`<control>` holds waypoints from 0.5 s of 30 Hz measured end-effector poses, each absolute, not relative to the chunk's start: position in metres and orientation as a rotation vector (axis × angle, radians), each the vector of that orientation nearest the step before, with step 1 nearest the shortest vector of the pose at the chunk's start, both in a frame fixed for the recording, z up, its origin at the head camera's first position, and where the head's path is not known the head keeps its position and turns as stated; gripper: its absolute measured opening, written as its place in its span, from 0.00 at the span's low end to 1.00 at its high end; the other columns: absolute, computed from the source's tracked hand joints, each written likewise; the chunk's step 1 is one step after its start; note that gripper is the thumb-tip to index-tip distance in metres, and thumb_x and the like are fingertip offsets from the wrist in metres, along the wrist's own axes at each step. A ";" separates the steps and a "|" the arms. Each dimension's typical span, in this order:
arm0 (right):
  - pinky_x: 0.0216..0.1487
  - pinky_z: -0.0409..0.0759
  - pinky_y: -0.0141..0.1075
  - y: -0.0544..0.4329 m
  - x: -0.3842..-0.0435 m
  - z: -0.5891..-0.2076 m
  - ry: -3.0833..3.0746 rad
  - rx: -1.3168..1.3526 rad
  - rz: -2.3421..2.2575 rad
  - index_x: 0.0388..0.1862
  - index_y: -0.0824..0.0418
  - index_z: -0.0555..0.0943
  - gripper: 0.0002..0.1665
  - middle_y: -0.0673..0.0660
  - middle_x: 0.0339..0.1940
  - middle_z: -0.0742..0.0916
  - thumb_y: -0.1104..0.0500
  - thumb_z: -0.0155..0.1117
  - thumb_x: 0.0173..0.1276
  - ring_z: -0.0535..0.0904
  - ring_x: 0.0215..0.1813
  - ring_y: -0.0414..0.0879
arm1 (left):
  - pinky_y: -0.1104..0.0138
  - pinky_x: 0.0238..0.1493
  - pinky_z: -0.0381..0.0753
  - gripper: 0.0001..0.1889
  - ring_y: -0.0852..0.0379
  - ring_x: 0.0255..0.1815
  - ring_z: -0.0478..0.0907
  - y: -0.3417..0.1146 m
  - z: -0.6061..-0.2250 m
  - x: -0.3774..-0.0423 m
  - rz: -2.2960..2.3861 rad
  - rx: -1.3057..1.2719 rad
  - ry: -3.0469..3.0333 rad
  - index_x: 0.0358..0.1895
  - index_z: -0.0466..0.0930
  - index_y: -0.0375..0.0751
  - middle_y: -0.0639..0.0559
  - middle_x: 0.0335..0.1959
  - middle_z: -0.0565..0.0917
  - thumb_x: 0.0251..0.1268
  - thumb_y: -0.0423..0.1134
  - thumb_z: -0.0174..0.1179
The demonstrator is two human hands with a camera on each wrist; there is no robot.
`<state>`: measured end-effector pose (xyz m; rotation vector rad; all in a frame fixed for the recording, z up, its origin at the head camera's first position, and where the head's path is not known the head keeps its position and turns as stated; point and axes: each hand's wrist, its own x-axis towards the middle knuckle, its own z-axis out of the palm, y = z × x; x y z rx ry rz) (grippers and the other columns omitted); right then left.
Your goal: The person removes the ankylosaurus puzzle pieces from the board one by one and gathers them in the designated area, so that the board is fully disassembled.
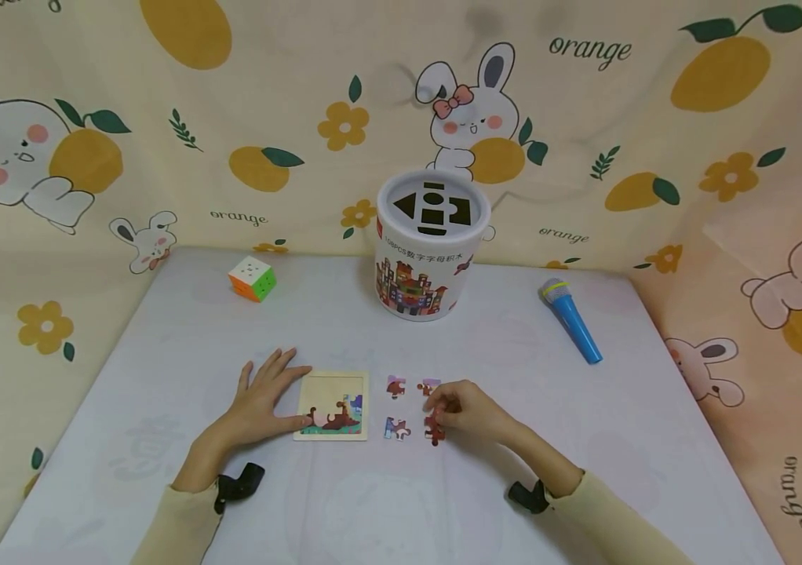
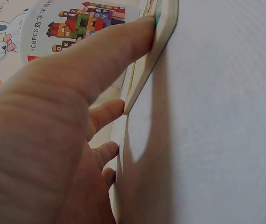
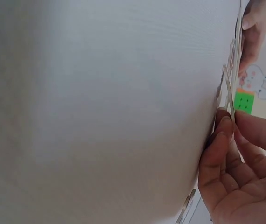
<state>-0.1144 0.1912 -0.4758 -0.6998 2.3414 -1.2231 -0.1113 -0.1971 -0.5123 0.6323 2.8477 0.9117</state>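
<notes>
Ideally, the left hand, fingers spread, braces the tray with light thumb pressure while the right hand, pinching the lower-right piece right of the tray, leaves its tabs uncovered.

The counter before me has a pale, whitish top. Towards its far edge I have a white, lidded tub standing upright, with a white, orange and green cube to its left and a blue microphone lying to its right. Nearer me lie a square puzzle tray and, just beside it, three loose puzzle pieces, one partly behind my right fingers.
</notes>
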 end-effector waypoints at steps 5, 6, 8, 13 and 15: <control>0.33 0.77 0.30 0.191 -0.112 -0.476 2.368 -0.707 -1.219 0.36 0.67 0.83 0.06 0.52 0.29 0.84 0.74 0.65 0.62 0.76 0.31 0.39 | 0.33 0.70 0.27 0.43 0.35 0.80 0.41 -0.197 -0.513 -0.112 0.910 0.633 2.849 0.71 0.69 0.47 0.38 0.79 0.54 0.52 0.61 0.70; 0.33 0.78 0.30 0.191 -0.112 -0.476 2.374 -0.707 -1.214 0.36 0.66 0.83 0.07 0.51 0.28 0.84 0.74 0.65 0.61 0.76 0.31 0.39 | 0.33 0.70 0.27 0.43 0.35 0.80 0.41 -0.197 -0.513 -0.112 0.909 0.634 2.849 0.71 0.69 0.47 0.38 0.79 0.54 0.52 0.61 0.70; 0.33 0.78 0.30 0.191 -0.111 -0.476 2.386 -0.703 -1.204 0.35 0.66 0.83 0.07 0.51 0.28 0.83 0.75 0.66 0.61 0.76 0.31 0.39 | 0.33 0.70 0.27 0.43 0.35 0.80 0.41 -0.197 -0.513 -0.112 0.907 0.633 2.849 0.71 0.69 0.47 0.38 0.79 0.54 0.52 0.62 0.70; 0.32 0.76 0.30 0.190 -0.109 -0.474 2.436 -0.677 -1.141 0.35 0.64 0.82 0.08 0.48 0.26 0.81 0.74 0.68 0.60 0.75 0.30 0.39 | 0.33 0.69 0.27 0.43 0.35 0.80 0.41 -0.198 -0.513 -0.111 0.897 0.631 2.850 0.71 0.69 0.48 0.38 0.79 0.54 0.52 0.62 0.70; 0.32 0.76 0.30 0.189 -0.108 -0.472 2.459 -0.674 -1.114 0.35 0.64 0.82 0.08 0.48 0.26 0.81 0.73 0.69 0.60 0.74 0.30 0.39 | 0.33 0.69 0.27 0.43 0.35 0.80 0.41 -0.197 -0.513 -0.112 0.894 0.631 2.851 0.71 0.69 0.48 0.38 0.79 0.54 0.52 0.62 0.70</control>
